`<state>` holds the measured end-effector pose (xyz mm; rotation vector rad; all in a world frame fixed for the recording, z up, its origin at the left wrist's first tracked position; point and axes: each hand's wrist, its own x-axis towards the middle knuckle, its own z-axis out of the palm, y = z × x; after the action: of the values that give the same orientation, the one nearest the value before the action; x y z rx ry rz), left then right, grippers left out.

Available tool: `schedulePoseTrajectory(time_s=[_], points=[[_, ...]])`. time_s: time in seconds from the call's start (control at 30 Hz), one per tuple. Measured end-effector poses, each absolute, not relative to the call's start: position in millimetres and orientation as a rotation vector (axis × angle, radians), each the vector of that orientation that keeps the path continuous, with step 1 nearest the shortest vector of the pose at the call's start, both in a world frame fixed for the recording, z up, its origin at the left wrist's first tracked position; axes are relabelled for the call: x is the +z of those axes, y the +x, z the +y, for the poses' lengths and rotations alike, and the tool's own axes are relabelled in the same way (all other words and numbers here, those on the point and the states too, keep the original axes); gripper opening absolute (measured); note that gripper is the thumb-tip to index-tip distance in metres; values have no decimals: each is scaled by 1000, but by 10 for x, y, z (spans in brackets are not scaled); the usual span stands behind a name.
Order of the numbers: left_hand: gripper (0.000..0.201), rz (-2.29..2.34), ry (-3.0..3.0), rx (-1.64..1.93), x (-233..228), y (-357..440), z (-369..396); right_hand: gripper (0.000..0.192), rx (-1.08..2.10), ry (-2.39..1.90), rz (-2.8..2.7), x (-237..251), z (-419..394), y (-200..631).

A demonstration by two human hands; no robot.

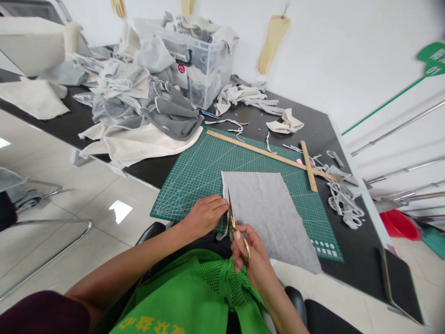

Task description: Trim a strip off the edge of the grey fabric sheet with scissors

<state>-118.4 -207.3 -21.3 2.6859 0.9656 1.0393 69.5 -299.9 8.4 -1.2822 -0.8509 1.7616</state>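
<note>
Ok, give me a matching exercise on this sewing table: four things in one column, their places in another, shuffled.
1. gold-handled scissors
2. grey rectangular fabric sheet
3. long wooden ruler
4. clear plastic storage bin

a. far end of the table, stuffed with cloth
b. in the right hand
c. along the green cutting mat's far edge
d. flat on the mat, edge under the left hand

Pairs: 1-b, 2-d, 3-c, 4-a

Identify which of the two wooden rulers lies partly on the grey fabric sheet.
Neither touches it; the short ruler comes nearest, crossing the long ruler beyond the grey fabric sheet.
</note>
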Motion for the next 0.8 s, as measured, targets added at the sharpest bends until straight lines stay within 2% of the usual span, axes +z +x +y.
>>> schedulePoseTrajectory(time_s=[0.8], points=[[28, 943, 2677, 1036, -236, -1190, -2070, 50, 1769, -1288, -812, 76, -3035, 706]])
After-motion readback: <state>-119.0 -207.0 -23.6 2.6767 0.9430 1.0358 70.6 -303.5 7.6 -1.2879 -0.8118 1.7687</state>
